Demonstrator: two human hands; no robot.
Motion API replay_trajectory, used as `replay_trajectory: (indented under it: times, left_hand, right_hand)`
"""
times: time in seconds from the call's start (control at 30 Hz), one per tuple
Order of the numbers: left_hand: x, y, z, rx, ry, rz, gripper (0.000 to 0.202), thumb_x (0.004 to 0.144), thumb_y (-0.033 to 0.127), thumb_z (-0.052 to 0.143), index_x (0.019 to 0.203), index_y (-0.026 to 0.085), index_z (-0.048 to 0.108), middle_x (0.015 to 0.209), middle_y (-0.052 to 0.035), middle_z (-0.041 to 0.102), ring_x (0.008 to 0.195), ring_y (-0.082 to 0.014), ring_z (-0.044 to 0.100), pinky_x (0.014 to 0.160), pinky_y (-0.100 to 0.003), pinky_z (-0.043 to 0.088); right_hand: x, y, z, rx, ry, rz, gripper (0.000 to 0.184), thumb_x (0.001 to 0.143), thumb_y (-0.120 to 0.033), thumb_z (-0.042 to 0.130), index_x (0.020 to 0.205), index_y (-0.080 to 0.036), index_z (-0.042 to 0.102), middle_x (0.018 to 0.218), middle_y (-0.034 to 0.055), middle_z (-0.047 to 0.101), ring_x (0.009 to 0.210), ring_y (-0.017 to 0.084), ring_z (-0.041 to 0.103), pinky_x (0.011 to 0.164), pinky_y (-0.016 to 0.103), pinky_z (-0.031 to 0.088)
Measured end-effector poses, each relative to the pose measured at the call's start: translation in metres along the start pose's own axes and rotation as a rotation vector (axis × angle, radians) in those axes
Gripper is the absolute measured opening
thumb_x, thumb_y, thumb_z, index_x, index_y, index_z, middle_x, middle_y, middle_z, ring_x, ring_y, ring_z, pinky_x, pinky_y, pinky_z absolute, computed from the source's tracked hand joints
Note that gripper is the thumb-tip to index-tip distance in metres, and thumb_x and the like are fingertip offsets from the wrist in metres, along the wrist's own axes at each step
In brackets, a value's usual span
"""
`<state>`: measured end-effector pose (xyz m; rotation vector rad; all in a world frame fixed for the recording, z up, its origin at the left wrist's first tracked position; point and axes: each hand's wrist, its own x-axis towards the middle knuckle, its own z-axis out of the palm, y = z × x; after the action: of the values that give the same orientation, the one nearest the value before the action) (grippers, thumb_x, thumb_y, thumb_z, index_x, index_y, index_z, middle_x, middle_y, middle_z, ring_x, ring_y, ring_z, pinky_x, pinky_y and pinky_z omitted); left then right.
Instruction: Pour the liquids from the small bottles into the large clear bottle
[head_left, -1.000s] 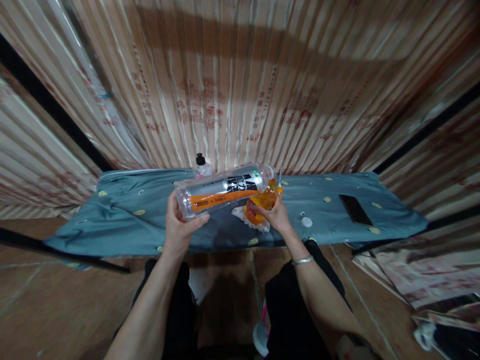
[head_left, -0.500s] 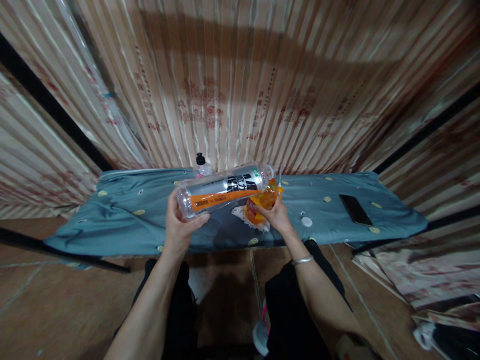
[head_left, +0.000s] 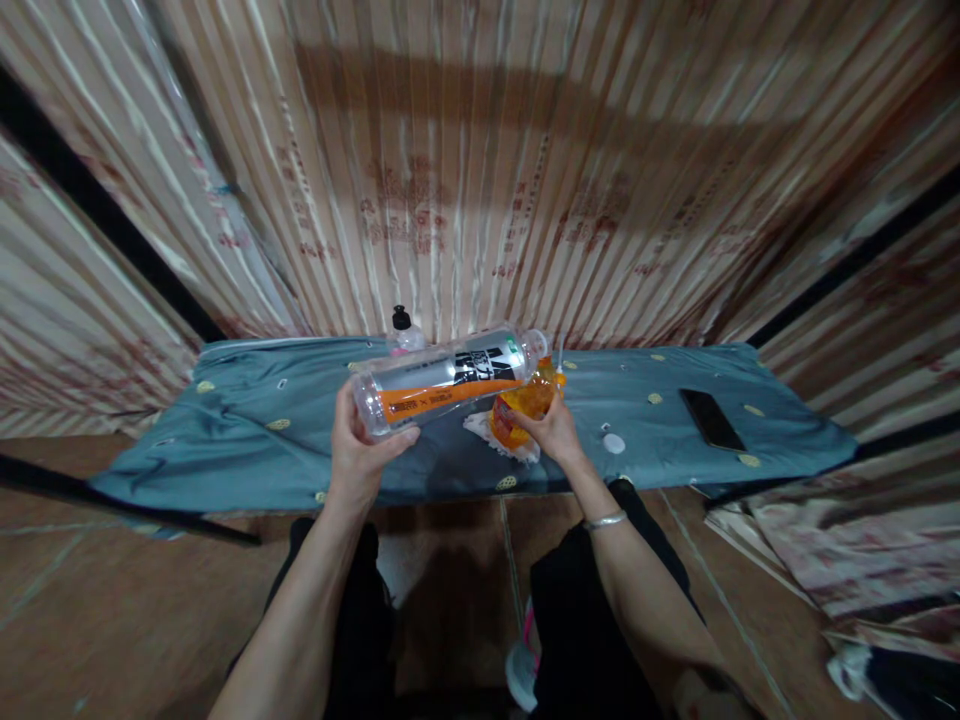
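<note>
A pleated curtain (head_left: 480, 240), cream and tan with reddish tree and lettering prints, fills the background in narrow vertical folds. Below is a brown tiled floor (head_left: 150, 610) with pale joint lines. Between them runs the surface (head_left: 232, 440), covered in rumpled blue-green cloth with small yellow oval motifs.

Above the middle of the surface is a large clear bottle (head_left: 450, 378), tilted nearly onto its side, its base to the left and its uncapped mouth slightly higher to the right. It is smooth, glossy, see-through plastic, cylindrical, narrowing to a short neck, with a wrap of silver and orange bearing bold black lettering. Its mouth is over the top of a smaller orange bottle (head_left: 527, 402), translucent with a red label; whether the two touch cannot be told.

The left hand (head_left: 361, 445) grips the clear bottle's base end, thumb along the near lower edge, fingers mostly hidden behind. The right hand (head_left: 553, 428) closes around the orange bottle, thumb pointing left across its front.

A dark, flat, rectangular phone (head_left: 711, 420) lies to the right. A black-capped bottle (head_left: 405, 340) stands behind the clear one. Crumpled white material (head_left: 480, 428) with a ragged edge shows beneath the orange bottle. Smallest is a round white disc (head_left: 613, 443), right of the right hand.
</note>
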<state>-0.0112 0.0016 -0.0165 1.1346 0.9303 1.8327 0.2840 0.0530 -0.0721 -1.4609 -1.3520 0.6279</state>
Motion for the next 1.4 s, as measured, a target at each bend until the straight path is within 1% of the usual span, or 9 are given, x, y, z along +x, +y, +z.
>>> replay_trajectory:
  times: [0.13, 0.27, 0.57, 0.8, 1.07, 1.2, 1.3, 1.4]
  left_hand:
    - [-0.0002, -0.0006, -0.0009, 0.01, -0.01, -0.004, 0.098, 0.046, 0.036, 0.109, 0.133, 0.028, 0.065, 0.13, -0.0071, 0.073, 0.117, -0.0268, 0.074, 0.1, -0.035, 0.063]
    - [-0.0002, -0.0003, -0.0014, 0.008, -0.009, -0.013, 0.097, 0.045, 0.034, 0.108, 0.132, 0.028, 0.065, 0.129, -0.0065, 0.074, 0.113, -0.0261, 0.075, 0.098, -0.035, 0.064]
    - [-0.0003, 0.0009, 0.0005, -0.002, -0.006, 0.0, 0.095, 0.046, 0.031, 0.108, 0.131, 0.028, 0.066, 0.127, -0.0062, 0.075, 0.112, -0.0246, 0.075, 0.098, -0.034, 0.063]
    - [-0.0009, 0.0046, 0.0029, -0.011, 0.007, -0.009, 0.095, 0.044, 0.03, 0.108, 0.129, 0.027, 0.067, 0.126, -0.0057, 0.075, 0.112, -0.0244, 0.075, 0.097, -0.033, 0.064]
    - [-0.0006, 0.0037, 0.0001, 0.001, -0.011, -0.017, 0.096, 0.046, 0.031, 0.108, 0.131, 0.028, 0.065, 0.129, -0.0071, 0.074, 0.117, -0.0274, 0.074, 0.103, -0.039, 0.062]
    - [-0.0008, 0.0021, -0.0011, 0.004, -0.019, -0.016, 0.095, 0.047, 0.029, 0.108, 0.132, 0.029, 0.065, 0.131, -0.0068, 0.073, 0.119, -0.028, 0.073, 0.105, -0.041, 0.061]
    - [-0.0012, 0.0024, -0.0005, 0.006, -0.013, -0.014, 0.095, 0.047, 0.031, 0.108, 0.133, 0.028, 0.065, 0.13, -0.007, 0.073, 0.118, -0.0275, 0.074, 0.104, -0.04, 0.062]
    - [-0.0014, 0.0042, 0.0008, 0.0, -0.013, -0.017, 0.095, 0.047, 0.03, 0.108, 0.132, 0.028, 0.065, 0.128, -0.0063, 0.074, 0.113, -0.0253, 0.075, 0.099, -0.036, 0.063]
  right_hand:
    - [-0.0003, -0.0007, 0.0001, 0.0, 0.006, 0.016, 0.082, 0.059, -0.063, 0.094, 0.122, -0.023, 0.062, 0.122, 0.0163, 0.081, 0.116, 0.041, 0.077, 0.103, 0.057, 0.06]
    - [-0.001, -0.0015, 0.0003, 0.023, 0.008, -0.002, 0.082, 0.059, -0.064, 0.094, 0.123, -0.023, 0.063, 0.122, 0.0153, 0.081, 0.116, 0.039, 0.077, 0.103, 0.055, 0.061]
    - [-0.0008, -0.0033, -0.0008, 0.0, 0.007, 0.002, 0.085, 0.059, -0.065, 0.093, 0.124, -0.02, 0.063, 0.123, 0.0196, 0.08, 0.116, 0.042, 0.077, 0.102, 0.057, 0.061]
    - [0.0, -0.0021, -0.0002, 0.0, -0.003, -0.001, 0.084, 0.06, -0.064, 0.094, 0.125, -0.022, 0.062, 0.123, 0.0175, 0.081, 0.117, 0.041, 0.077, 0.102, 0.057, 0.061]
    - [-0.0007, -0.0013, 0.0004, 0.007, 0.008, -0.007, 0.082, 0.06, -0.065, 0.093, 0.123, -0.022, 0.062, 0.122, 0.0165, 0.081, 0.117, 0.04, 0.077, 0.104, 0.057, 0.06]
    - [-0.0005, -0.0017, -0.0001, -0.014, 0.005, 0.001, 0.083, 0.06, -0.066, 0.093, 0.123, -0.021, 0.062, 0.123, 0.0181, 0.08, 0.117, 0.041, 0.076, 0.103, 0.058, 0.06]
    - [-0.0003, -0.0018, -0.0002, -0.016, 0.002, 0.01, 0.084, 0.06, -0.067, 0.092, 0.123, -0.021, 0.061, 0.123, 0.0184, 0.08, 0.116, 0.041, 0.077, 0.102, 0.057, 0.06]
    - [-0.0005, -0.002, -0.0003, -0.009, 0.0, -0.001, 0.084, 0.06, -0.068, 0.092, 0.124, -0.022, 0.062, 0.123, 0.017, 0.08, 0.116, 0.04, 0.077, 0.102, 0.055, 0.06]
